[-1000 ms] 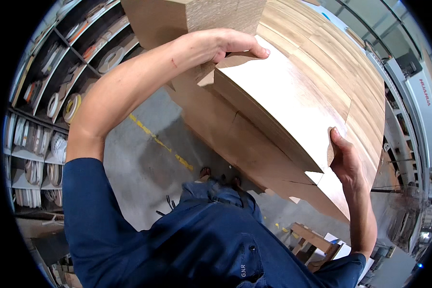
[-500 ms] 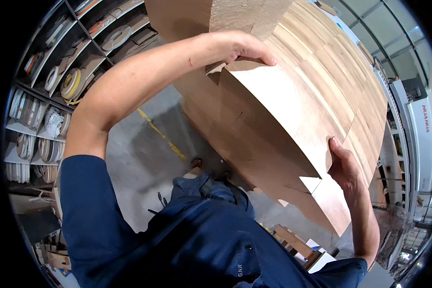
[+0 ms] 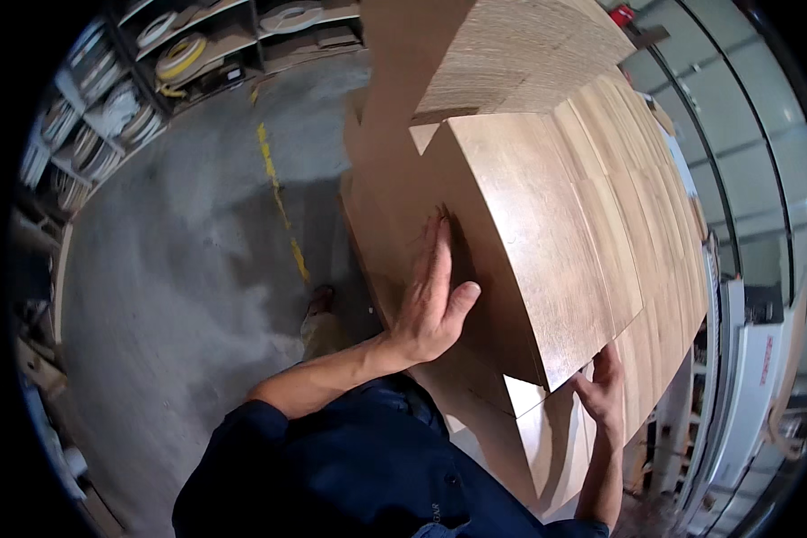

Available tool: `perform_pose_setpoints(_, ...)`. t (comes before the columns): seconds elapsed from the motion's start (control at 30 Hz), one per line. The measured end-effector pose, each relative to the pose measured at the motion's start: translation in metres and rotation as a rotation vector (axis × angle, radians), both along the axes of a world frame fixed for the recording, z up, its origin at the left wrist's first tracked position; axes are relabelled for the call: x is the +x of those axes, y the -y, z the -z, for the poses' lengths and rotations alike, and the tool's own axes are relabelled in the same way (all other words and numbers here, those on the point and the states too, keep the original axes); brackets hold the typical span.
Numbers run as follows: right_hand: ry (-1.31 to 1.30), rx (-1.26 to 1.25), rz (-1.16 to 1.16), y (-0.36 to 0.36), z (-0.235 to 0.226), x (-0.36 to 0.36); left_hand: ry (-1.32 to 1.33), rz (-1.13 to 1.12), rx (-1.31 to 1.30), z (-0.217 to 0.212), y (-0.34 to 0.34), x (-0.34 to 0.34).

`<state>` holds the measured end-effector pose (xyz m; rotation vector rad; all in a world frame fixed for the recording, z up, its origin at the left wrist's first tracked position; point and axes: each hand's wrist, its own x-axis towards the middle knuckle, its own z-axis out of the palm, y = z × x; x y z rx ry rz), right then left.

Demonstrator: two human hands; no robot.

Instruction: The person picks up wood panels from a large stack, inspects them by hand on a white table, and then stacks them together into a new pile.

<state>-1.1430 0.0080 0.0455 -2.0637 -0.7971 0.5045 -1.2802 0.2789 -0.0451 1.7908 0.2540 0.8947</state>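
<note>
A stack of light brown wooden boards (image 3: 547, 242) lies on a wider layer of similar boards (image 3: 663, 269) to my right. My left hand (image 3: 435, 300) is open, fingers stretched out and thumb apart, beside the shaded long side of the stack; its fingertips are at or close to that side. At the near end corner, my right hand (image 3: 603, 386) has thumb and fingers bent around the end edge of the upper board. Part of its grip is hidden by the wood.
A taller block of boards (image 3: 520, 63) stands at the far end. Shelves (image 3: 206, 54) with rolls of edging band line the far left. Grey floor (image 3: 179, 251) with a yellow line lies left; a white machine (image 3: 753, 359) stands right.
My left hand has let go of the stack's far end and come back to its side. My right hand stays at the near end. The view has turned.
</note>
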Motion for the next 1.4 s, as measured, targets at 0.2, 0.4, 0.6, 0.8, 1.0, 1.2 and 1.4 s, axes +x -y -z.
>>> perform_pose_setpoints(0.2,-0.055,-0.021,0.014,-0.007,0.028,0.043,0.111,-0.142,-0.051,0.013,0.027,0.026)
perform_pose_setpoints(0.4,0.279,-0.010,-0.168,-0.004,0.037,0.055,0.186,-0.190,-0.054,0.017,0.027,0.035)
perform_pose_setpoints(0.6,0.060,0.040,-0.117,-0.024,0.037,0.055,0.218,-0.158,-0.075,0.016,0.012,0.040)
perform_pose_setpoints(0.8,0.016,0.038,-0.158,-0.038,0.035,0.058,0.235,-0.170,-0.113,0.018,0.002,0.047)
perform_pose_setpoints(1.0,0.104,0.058,-0.066,-0.047,0.034,0.051,0.274,-0.174,-0.124,0.022,-0.001,0.053)
perform_pose_setpoints(1.2,0.188,0.005,-0.105,-0.050,0.031,0.051,0.260,-0.181,-0.132,0.020,0.000,0.052)
perform_pose_setpoints(1.4,0.153,-0.069,-0.125,-0.045,0.030,0.060,0.273,-0.202,-0.131,0.022,-0.001,0.056)
